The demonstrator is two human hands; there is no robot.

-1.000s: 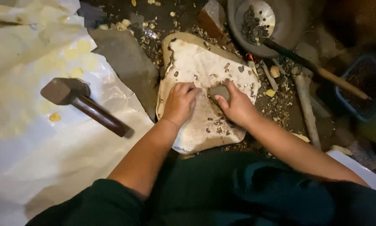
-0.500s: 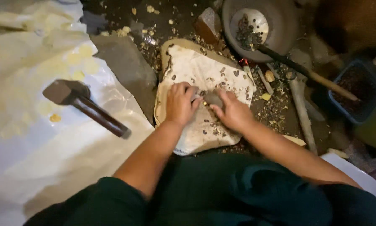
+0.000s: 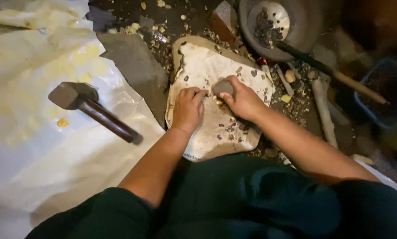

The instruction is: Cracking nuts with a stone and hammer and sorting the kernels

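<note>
A wide white plastic sheet [image 3: 39,146], crinkled and dotted with yellow crumbs, carries an idle hammer [image 3: 90,110]. On the pale, stained slab [image 3: 211,132] many dark bits and husks already lie scattered; more work looks left. The right hand [image 3: 242,99] is closed around a small rounded grey stone [image 3: 223,86] on the slab; the left hand [image 3: 188,108] presses flat beside it, fingers loosely curled, holding nothing.

One package only: flattened white woven sack [image 3: 207,128], dirty, tan-edged, lying on the floor directly under both grips; no labels, signs, screens.
</note>
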